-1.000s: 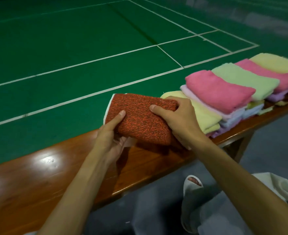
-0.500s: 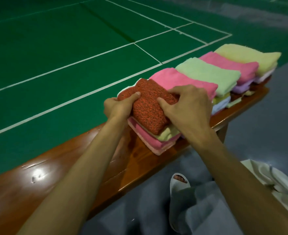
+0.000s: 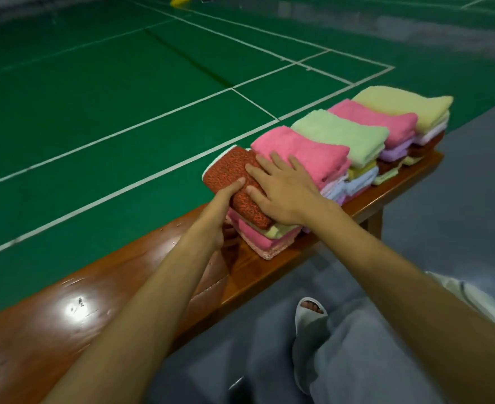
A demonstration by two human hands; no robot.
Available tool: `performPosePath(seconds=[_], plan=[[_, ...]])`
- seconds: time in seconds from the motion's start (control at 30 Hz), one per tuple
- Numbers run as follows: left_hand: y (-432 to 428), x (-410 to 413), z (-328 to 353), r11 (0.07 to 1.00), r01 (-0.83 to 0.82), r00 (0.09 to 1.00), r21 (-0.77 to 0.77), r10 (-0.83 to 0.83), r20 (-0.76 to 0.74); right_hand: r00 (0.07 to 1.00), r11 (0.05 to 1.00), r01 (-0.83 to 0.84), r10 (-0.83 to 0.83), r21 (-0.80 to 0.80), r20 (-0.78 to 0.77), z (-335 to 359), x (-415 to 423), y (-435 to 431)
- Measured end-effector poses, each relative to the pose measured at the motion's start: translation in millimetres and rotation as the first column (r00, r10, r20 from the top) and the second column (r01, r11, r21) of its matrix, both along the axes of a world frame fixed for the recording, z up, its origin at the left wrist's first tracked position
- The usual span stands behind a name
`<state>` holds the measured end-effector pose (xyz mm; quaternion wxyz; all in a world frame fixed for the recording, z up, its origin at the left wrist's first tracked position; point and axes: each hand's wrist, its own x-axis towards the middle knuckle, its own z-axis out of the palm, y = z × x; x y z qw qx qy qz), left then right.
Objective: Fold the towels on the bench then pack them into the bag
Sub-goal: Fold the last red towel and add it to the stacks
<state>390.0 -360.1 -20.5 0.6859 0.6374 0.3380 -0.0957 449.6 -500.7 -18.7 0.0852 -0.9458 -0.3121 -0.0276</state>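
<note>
Pressure settles the red towel [image 3: 226, 170] onto the end stack [image 3: 269, 243] on the bench [image 3: 109, 301]. It lies beneath the right hand [image 3: 281, 193], whose grip is spread flat. The left hand [image 3: 217, 217] pinches the towel's edge under its thumb, probably to square it.

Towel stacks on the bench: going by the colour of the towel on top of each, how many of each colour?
Red-orange top towel: 1
Pink top towels: 2
Light green top towel: 1
Pale yellow top towel: 1
Total: 5
</note>
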Motion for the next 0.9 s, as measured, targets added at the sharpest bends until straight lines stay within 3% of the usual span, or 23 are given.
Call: performPosePath(seconds=[0.13, 0.23, 0.3, 0.37, 0.43, 0.47, 0.53, 0.6, 0.67, 0.83, 0.9], plan=[[-2.5, -4.1, 11.2, 0.997, 0.002, 0.999, -0.074, -0.006, -0.054, 1.000, 0.998, -0.019, 0.020, 0.059, -0.022, 12.5, -2.2, -5.8], [3.6, -6.0, 19.2, 0.997, -0.016, 0.994, -0.078, 0.007, -0.112, 0.998, 0.929, 0.033, -0.051, 0.369, 0.040, 16.2, -25.1, -17.4], [10.9, -1.0, 18.7, 0.996, -0.037, 0.992, -0.080, 0.027, -0.125, 0.970, 0.703, 0.190, -0.242, 0.685, -0.020, 12.9, -49.8, -23.4], [18.6, 7.5, 16.4, 0.995, -0.044, 0.993, -0.091, 0.033, -0.117, 0.871, 0.376, 0.430, -0.412, 0.821, -0.268, 7.9, -74.7, -22.8], [28.4, 18.3, 17.5, 0.997, -0.012, 0.995, -0.075, 0.004, -0.099, 0.706, 0.043, 0.649, -0.406, 0.760, -0.580, -2.1, -85.5, -18.7], [34.8, 24.4, 19.1, 0.998, 0.016, 0.995, -0.057, -0.022, -0.098, 0.611, -0.072, 0.743, -0.330, 0.665, -0.719, -7.2, -86.6, -16.2], [48.6, 36.6, 21.1, 0.995, 0.098, 0.990, -0.002, -0.098, -0.100, 0.449, -0.188, 0.863, -0.139, 0.469, -0.883, -19.8, -81.3, -8.7], [58.5, 46.6, 18.9, 0.981, 0.195, 0.975, 0.013, -0.193, -0.112, 0.371, -0.177, 0.912, -0.034, 0.371, -0.928, -27.4, -74.5, 3.5], [63.6, 58.4, 13.9, 0.959, 0.279, 0.953, 0.045, -0.271, -0.134, 0.380, -0.142, 0.915, -0.019, 0.378, -0.925, -33.3, -68.9, 17.9], [58.5, 47.2, 19.9, 0.894, 0.441, 0.891, 0.085, -0.425, -0.159, 0.341, -0.064, 0.931, -0.205, 0.360, -0.917, -25.3, -78.1, 34.9], [64.7, 36.8, 20.4, 0.833, 0.549, 0.826, 0.069, -0.528, -0.197, 0.387, -0.063, 0.911, -0.216, 0.408, -0.897, -32.5, -85.3, 28.0]])
